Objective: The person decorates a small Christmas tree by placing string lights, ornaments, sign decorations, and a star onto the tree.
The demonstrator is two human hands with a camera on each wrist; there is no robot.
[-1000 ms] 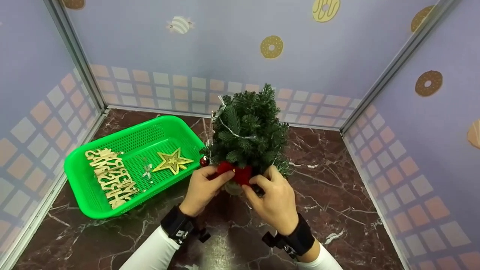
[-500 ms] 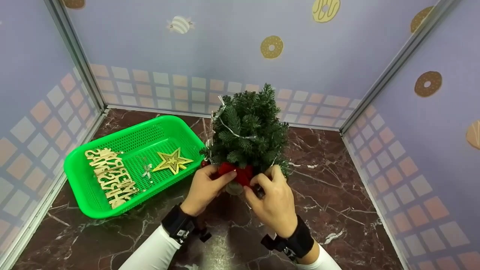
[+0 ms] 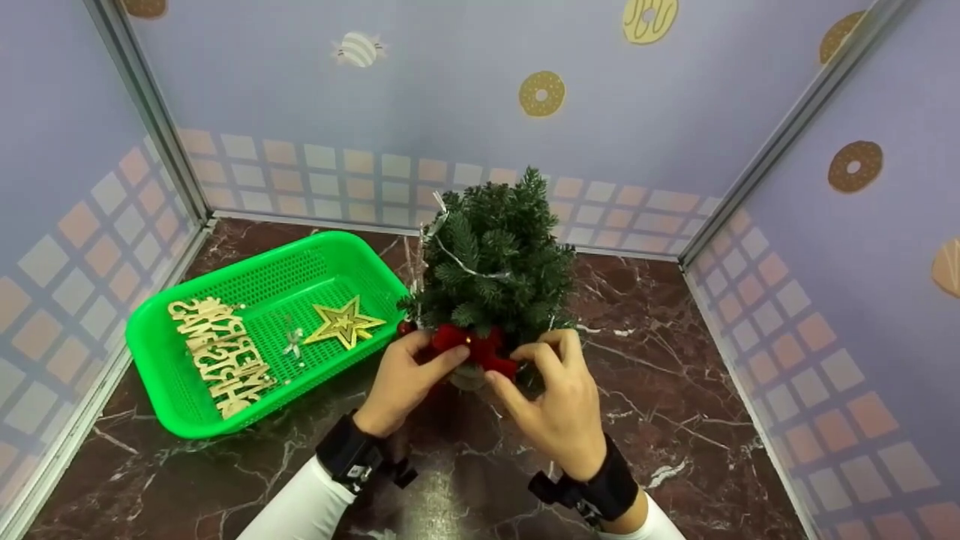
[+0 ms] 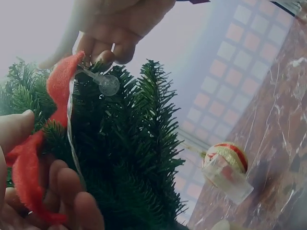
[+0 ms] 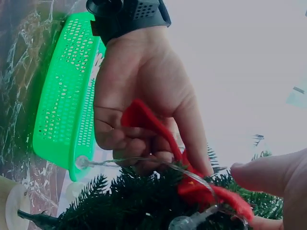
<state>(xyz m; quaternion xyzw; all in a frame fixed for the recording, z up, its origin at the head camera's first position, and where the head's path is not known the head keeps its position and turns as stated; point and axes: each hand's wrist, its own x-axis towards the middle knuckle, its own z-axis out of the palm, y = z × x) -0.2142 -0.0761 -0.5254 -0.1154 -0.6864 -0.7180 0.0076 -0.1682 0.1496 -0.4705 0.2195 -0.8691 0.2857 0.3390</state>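
Observation:
A red fabric bow (image 3: 484, 351) sits at the front of a small green Christmas tree (image 3: 499, 255), low on the branches. My left hand (image 3: 397, 379) pinches the bow, thumb at its middle and fingers behind its left loop. My right hand (image 3: 559, 401) is at the bow's right end, thumb and forefinger spread around it; the right wrist view shows the red tip by one of its fingers (image 5: 266, 223). A wire with clear bulbs (image 4: 109, 85) runs over the branches beside the bow. Branches hide part of the bow's back.
A green basket (image 3: 150, 360) on the left holds wooden letter signs (image 3: 221, 356), a gold star (image 3: 345, 322) and a small silvery piece (image 3: 293, 341). A striped bauble (image 4: 230, 163) hangs on the tree's side. Patterned walls enclose the dark marbled table (image 3: 675, 420).
My right thumb and forefinger have parted and shifted slightly right, baring the bow's right end. My left hand keeps its pinch on the bow, and the tree stays put.

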